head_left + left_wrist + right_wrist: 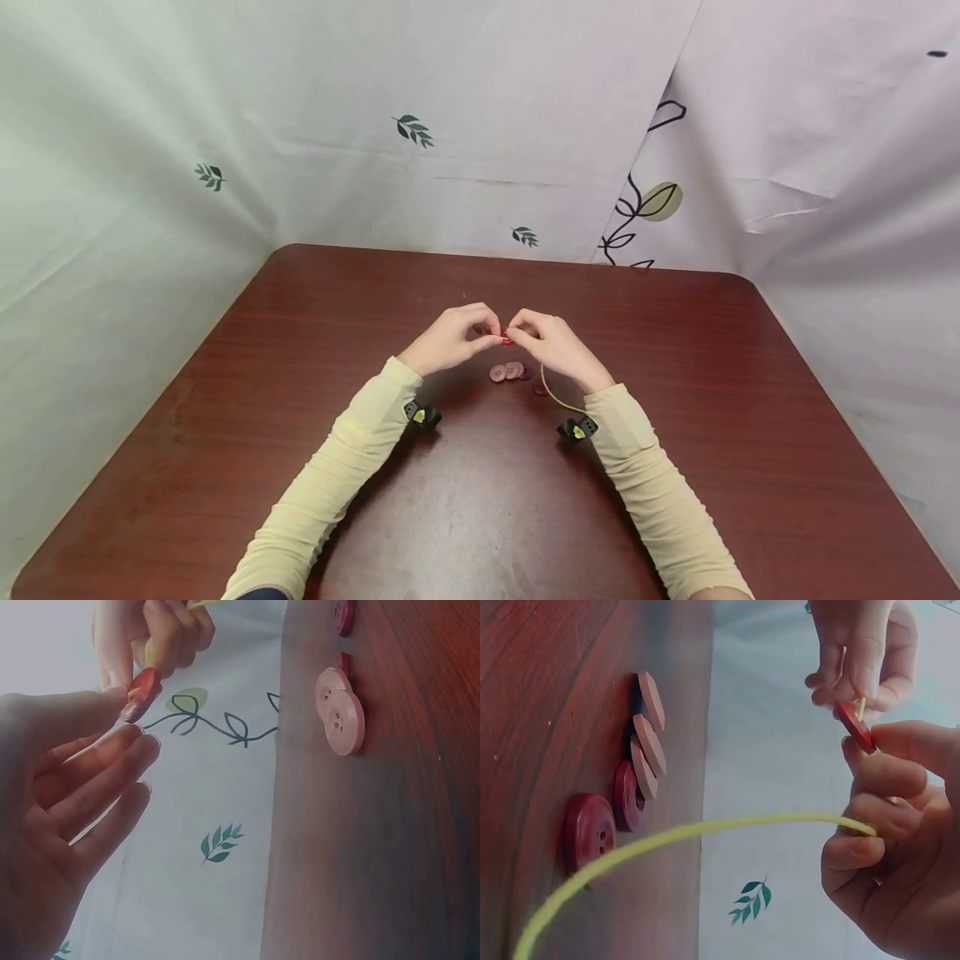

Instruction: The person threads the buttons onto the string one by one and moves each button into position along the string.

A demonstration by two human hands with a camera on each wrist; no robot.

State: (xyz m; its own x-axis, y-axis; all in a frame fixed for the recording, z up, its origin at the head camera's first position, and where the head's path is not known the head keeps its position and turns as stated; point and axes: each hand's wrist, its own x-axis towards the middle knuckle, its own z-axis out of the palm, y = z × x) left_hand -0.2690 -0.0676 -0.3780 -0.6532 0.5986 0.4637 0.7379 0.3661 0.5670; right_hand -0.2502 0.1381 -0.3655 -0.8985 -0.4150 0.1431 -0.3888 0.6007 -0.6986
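A red button is held up between the two hands, with yellow cord showing on both sides of it. My right hand pinches the button between thumb and index finger. Its other fingers curl round the cord, which hangs in an arc towards the wrist. From the other side, my left hand pinches a short piece of cord at the button's face. Its remaining fingers are loosely bent in the left wrist view. Below the hands lie several pink buttons, overlapping, and two dark red buttons.
The loose buttons lie on a brown wooden table. White cloth with leaf prints hangs behind the table and at its sides. Small black devices are worn at both wrists, over pale yellow sleeves.
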